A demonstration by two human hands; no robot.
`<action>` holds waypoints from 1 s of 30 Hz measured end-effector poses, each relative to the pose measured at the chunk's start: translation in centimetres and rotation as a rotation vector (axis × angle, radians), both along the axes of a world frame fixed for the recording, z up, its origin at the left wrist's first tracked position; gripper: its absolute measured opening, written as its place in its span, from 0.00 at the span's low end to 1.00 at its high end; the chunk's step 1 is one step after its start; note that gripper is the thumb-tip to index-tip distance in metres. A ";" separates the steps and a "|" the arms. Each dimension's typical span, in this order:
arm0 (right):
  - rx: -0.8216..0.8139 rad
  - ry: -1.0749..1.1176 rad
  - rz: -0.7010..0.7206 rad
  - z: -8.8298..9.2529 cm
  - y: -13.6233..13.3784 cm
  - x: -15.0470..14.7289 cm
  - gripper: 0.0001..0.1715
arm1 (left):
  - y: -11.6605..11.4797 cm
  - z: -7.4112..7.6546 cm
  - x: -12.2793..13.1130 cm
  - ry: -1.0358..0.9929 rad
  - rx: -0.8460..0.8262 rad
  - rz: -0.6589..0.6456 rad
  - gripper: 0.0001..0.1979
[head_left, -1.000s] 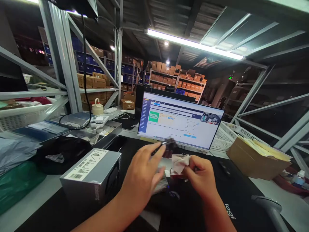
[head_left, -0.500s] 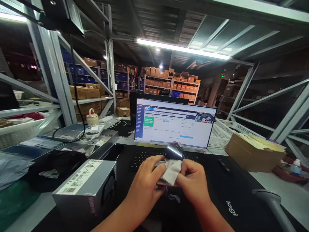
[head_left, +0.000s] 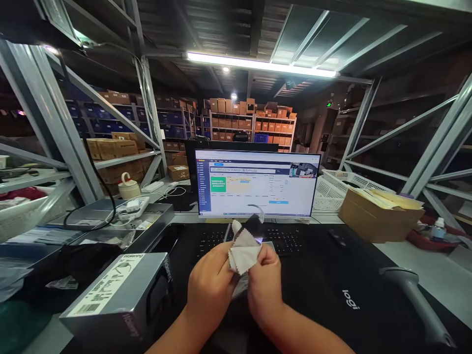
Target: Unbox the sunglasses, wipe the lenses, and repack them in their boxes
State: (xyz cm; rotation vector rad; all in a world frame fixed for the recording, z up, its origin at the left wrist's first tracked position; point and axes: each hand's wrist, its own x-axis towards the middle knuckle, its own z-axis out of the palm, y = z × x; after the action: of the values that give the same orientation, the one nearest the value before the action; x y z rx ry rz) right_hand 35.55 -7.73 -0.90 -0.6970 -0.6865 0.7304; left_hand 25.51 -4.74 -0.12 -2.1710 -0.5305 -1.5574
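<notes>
In front of the monitor, both my hands meet around a pale grey cloth [head_left: 244, 255] with zigzag edges. My left hand [head_left: 210, 275] is closed on the cloth from the left side. My right hand [head_left: 266, 282] pinches its right edge, fingers curled in. Behind the cloth a dark, shiny piece [head_left: 253, 225] with a clear curved tip sticks up; its kind and its lower part are hidden by the cloth and fingers. A grey product box [head_left: 114, 290] with a white label stands left of my hands.
A keyboard [head_left: 285, 241] lies under the monitor [head_left: 254, 196] on a black desk mat [head_left: 313, 295]. On the right are a mouse [head_left: 337, 238], a handheld scanner [head_left: 416, 295] and a cardboard box [head_left: 376, 216]. A grey tray [head_left: 162, 219] with cables sits at the left.
My hands have drawn closer together and shifted left in view. The cloth now stands more upright, and the dark shiny piece has turned, showing its clear curved tip. The camera has swung slightly right.
</notes>
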 end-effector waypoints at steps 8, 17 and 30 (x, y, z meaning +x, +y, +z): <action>-0.076 0.329 0.185 4.0 0.1 4.8 0.32 | 0.1 -0.6 0.6 0.152 0.185 -0.070 0.09; 0.013 -0.005 0.010 0.7 -0.1 0.0 0.26 | -0.1 0.0 -0.4 0.073 0.152 0.175 0.07; -0.232 -0.276 0.072 4.2 2.1 9.9 0.34 | 1.4 0.1 -1.1 0.077 -0.029 -0.035 0.05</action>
State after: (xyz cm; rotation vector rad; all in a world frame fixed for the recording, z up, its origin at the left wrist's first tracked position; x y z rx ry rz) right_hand 45.45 -5.62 3.32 -1.0015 -0.8900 0.7955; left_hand 24.42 -3.29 0.00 -2.2635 -0.4958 -1.4852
